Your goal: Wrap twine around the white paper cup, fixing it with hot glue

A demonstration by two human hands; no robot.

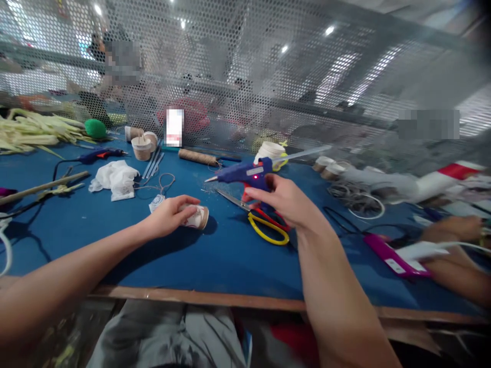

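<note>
Right hand grips a blue glue gun above yellow-handled scissors; left hand clasps a paper cup lying on the blue counter, white cloth far left.

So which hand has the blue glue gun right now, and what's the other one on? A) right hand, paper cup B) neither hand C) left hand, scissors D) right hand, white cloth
A: the right hand grips the blue glue gun above the scissors, while the left hand holds a paper cup lying on its side.
</note>
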